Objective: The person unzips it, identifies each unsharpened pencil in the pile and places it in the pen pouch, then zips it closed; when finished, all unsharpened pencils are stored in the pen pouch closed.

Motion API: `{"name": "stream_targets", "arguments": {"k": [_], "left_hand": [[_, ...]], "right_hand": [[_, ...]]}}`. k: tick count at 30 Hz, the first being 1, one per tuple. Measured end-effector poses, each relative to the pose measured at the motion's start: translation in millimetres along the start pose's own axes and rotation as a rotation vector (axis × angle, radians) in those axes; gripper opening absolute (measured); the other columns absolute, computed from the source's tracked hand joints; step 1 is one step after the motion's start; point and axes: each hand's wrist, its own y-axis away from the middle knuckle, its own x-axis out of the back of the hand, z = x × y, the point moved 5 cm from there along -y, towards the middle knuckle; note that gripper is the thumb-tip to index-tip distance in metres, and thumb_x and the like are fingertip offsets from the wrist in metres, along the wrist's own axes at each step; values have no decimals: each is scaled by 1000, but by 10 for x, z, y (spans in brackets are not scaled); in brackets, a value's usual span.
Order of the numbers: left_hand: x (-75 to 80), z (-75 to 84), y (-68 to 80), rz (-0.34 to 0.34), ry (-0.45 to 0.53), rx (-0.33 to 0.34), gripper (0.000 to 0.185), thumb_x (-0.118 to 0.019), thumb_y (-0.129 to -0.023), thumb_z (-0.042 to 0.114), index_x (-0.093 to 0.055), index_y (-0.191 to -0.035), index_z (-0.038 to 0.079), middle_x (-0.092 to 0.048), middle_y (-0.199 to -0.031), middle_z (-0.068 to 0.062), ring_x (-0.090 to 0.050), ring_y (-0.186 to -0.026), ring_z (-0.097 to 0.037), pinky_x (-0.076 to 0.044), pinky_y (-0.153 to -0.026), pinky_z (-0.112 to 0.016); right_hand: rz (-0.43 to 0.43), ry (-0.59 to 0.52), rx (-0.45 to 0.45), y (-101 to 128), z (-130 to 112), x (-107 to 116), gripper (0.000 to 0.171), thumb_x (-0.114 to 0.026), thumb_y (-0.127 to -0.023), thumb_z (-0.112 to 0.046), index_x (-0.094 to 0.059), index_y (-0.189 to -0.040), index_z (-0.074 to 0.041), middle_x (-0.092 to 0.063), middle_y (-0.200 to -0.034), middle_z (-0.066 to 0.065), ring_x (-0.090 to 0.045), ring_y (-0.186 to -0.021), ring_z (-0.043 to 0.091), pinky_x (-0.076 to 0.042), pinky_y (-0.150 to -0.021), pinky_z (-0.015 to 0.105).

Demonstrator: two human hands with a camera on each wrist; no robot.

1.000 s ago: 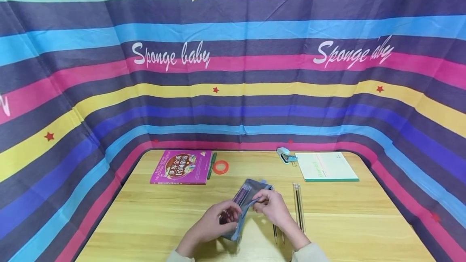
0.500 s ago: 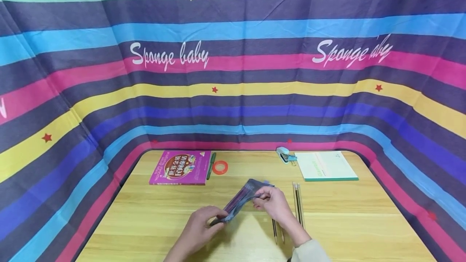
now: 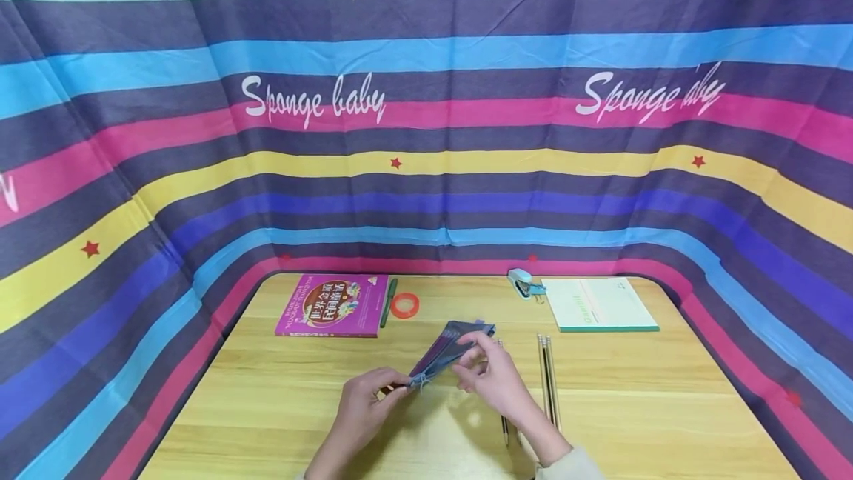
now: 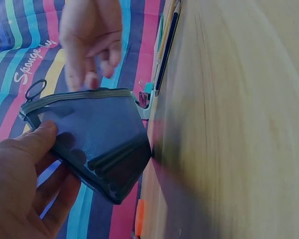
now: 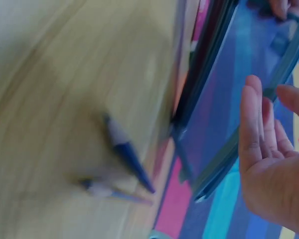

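Observation:
My left hand (image 3: 366, 398) pinches the near end of a dark blue-grey mesh pencil case (image 3: 445, 352), thumb on one face in the left wrist view. The case hangs tilted over the table, with several pencils (image 4: 122, 162) showing through its mesh. Along its top edge runs a zipper (image 4: 79, 97), which has a ring pull (image 4: 36, 88) at the end near my left hand. Beside the case's far part is my right hand (image 3: 494, 376), its fingers (image 5: 250, 124) extended and overlapping the zipper edge in the right wrist view, gripping nothing.
Loose pencils (image 3: 550, 380) lie right of the case, with more pencils (image 3: 504, 424) partly under my right forearm. Farther back are a purple book (image 3: 363, 313), a green pen (image 3: 389, 302), an orange-red ring (image 3: 395, 308), a light-blue stapler (image 3: 523, 284) and a pale notebook (image 3: 603, 310).
My left hand has shifted from the case's side to its near end, tilting and raising the case. The fingers of my right hand have loosened from the zipper edge.

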Motion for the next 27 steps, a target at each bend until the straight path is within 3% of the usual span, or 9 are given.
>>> {"name": "stream_targets", "arguments": {"k": [5,8,12,20,27], "left_hand": [[-2,-7,-2,6,-17,-10,20,-85,-79,7,-78,-91,22,-76,-84,10,-65,-72,4,-56,-61,-8],[-4,-4,-6,5,-28,-17,19,-85,-80,9,-78,-91,22,-76,-84,11,-65,-72,4,-55,-62,-7],[-6,7,-17,4,-39,-24,17,-84,-81,9,-78,-91,22,-75,-84,11,-66,-73,3,-56,-62,-8],[-19,8,-28,1,-45,-17,17,-84,-80,10,-78,-92,21,-76,-84,11,-66,-73,3,-55,-62,-7],[-39,2,-24,5,-51,-33,16,-84,-81,11,-78,-91,22,-76,-84,11,-65,-71,4,-55,-61,-8]], "right_hand": [[-72,65,122,77,-182,-177,32,-79,-90,-13,-62,-116,-6,-71,-93,8,-70,-70,16,-66,-62,29],[-123,111,156,119,-248,-288,40,-83,-87,-17,-62,-120,-13,-72,-91,1,-69,-71,9,-64,-63,25],[-163,143,185,145,-277,-391,52,-86,-84,-16,-58,-128,-13,-70,-91,-2,-67,-72,3,-64,-64,23],[-111,162,197,138,-287,-433,33,-76,-93,-18,-60,-121,-13,-69,-89,-4,-65,-66,2,-62,-58,23],[-94,103,191,144,-296,-432,19,-71,-98,-24,-63,-113,-15,-71,-89,2,-70,-65,15,-63,-56,26]]}}
